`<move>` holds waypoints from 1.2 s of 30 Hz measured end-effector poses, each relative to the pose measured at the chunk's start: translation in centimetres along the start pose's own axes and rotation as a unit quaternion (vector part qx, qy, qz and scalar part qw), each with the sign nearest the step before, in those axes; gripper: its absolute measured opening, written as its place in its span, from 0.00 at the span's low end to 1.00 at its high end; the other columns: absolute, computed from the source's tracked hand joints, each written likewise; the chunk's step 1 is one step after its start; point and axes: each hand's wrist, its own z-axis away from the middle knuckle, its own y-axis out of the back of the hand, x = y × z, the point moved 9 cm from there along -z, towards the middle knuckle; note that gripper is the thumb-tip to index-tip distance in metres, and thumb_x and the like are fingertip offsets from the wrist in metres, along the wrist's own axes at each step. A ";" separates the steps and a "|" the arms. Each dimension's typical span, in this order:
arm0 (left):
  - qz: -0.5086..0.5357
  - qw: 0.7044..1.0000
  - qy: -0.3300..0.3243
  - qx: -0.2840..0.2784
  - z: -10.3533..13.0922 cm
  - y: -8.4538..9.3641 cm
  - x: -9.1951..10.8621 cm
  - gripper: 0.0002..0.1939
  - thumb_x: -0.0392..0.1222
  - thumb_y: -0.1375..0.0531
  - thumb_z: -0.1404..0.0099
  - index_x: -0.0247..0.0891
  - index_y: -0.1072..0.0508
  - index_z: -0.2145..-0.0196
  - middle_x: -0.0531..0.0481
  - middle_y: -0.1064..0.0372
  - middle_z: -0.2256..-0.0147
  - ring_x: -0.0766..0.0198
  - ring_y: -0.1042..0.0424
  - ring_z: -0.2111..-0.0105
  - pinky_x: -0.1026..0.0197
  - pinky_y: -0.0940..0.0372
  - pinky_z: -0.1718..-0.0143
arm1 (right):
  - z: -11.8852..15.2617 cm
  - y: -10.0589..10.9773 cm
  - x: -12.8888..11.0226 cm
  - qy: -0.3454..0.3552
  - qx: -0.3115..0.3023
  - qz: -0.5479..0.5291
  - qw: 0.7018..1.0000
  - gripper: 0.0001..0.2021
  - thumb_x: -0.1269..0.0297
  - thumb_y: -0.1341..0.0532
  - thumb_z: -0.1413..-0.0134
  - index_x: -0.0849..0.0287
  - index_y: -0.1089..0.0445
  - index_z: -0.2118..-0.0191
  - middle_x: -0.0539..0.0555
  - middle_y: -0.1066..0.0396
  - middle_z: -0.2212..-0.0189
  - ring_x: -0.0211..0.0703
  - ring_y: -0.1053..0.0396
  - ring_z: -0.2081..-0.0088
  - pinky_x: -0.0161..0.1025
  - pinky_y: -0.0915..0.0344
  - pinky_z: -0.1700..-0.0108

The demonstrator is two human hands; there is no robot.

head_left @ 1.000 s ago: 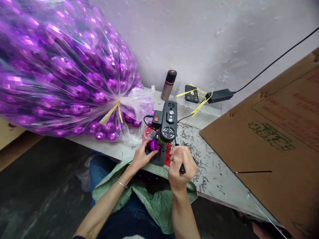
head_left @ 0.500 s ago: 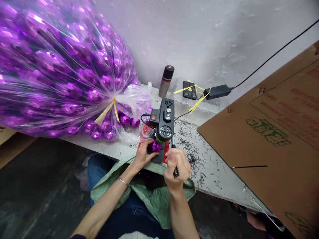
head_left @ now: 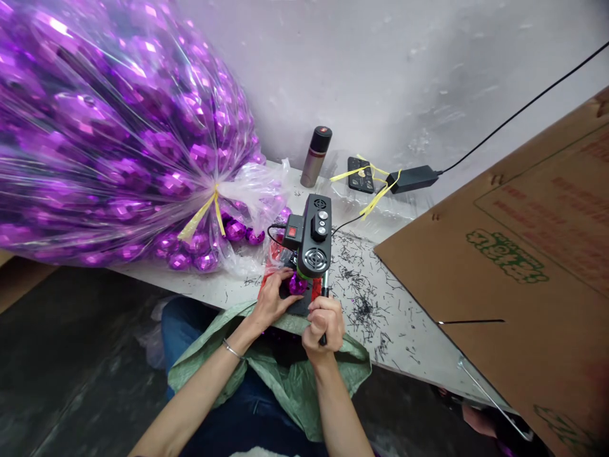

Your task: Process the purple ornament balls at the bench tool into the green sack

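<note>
A shiny purple faceted ball point(head_left: 297, 284) sits beneath the head of a black bench press machine point(head_left: 317, 236) with a red switch. My left hand point(head_left: 272, 301) curls round the ball from the left, with the thumb below it and the fingers behind. The other fingers rest near the machine's red and black base. My right hand point(head_left: 324, 325) is wrapped round the black grip of the machine's lever point(head_left: 325, 287), just right of the base. Across my lap, under both hands, lies an open green woven sack point(head_left: 309, 406), with some purple showing inside.
A big clear bag of purple balls point(head_left: 118, 146), tied with yellow string, fills the left. Behind the machine stand a bottle point(head_left: 316, 157), a phone point(head_left: 360, 175) and a power adapter point(head_left: 415, 179). Black scraps point(head_left: 364, 304) litter the table's right, beside a cardboard box point(head_left: 523, 266).
My right hand has shifted left with the lever grip, closer to the machine's base. The left hand stays at the ball. The view has moved slightly.
</note>
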 end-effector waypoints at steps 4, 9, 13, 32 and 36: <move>0.004 1.000 -0.030 0.003 0.0 0.0 0.4 0.24 0.44 0.32 0.38 0.39 0.32 0.47 0.40 0.27 0.46 0.50 0.26 0.45 0.48 0.31 0.45 | -0.1 -0.1 -0.1 0.010 0.014 0.017 1.000 0.13 0.69 0.52 0.31 0.55 0.41 0.70 0.48 0.35 0.74 0.36 0.33 0.72 0.41 0.32 0.62; -0.001 1.000 -0.017 0.000 -0.1 -0.1 0.2 0.25 0.43 0.31 0.39 0.40 0.32 0.47 0.40 0.27 0.47 0.49 0.26 0.45 0.46 0.31 0.45 | 0.5 -0.2 0.3 0.016 0.046 0.003 0.999 0.14 0.67 0.52 0.31 0.55 0.41 0.71 0.47 0.37 0.74 0.35 0.35 0.74 0.42 0.31 0.63; 0.006 1.000 -0.010 -0.002 -0.3 -0.1 0.1 0.25 0.42 0.30 0.40 0.40 0.31 0.48 0.40 0.26 0.47 0.49 0.26 0.45 0.46 0.31 0.45 | 1.2 -0.5 1.1 -0.002 0.049 -0.015 0.999 0.14 0.66 0.53 0.30 0.55 0.41 0.71 0.48 0.36 0.73 0.37 0.33 0.73 0.43 0.31 0.62; -0.045 0.996 -0.082 0.012 2.0 -0.1 1.5 0.24 0.41 0.36 0.34 0.40 0.35 0.42 0.37 0.29 0.44 0.48 0.29 0.42 0.42 0.34 0.40 | -5.9 0.7 -1.2 -0.103 -0.010 -0.023 0.994 0.14 0.70 0.48 0.32 0.57 0.38 0.73 0.47 0.37 0.76 0.35 0.36 0.73 0.36 0.39 0.68; -0.119 0.978 -0.170 -0.028 6.6 0.0 3.1 0.35 0.52 0.37 0.33 0.40 0.42 0.34 0.32 0.37 0.37 0.43 0.36 0.36 0.38 0.38 0.37 | -5.1 0.7 -1.7 -0.063 -0.021 -0.016 0.998 0.15 0.72 0.48 0.33 0.57 0.37 0.73 0.48 0.35 0.75 0.36 0.34 0.71 0.36 0.37 0.67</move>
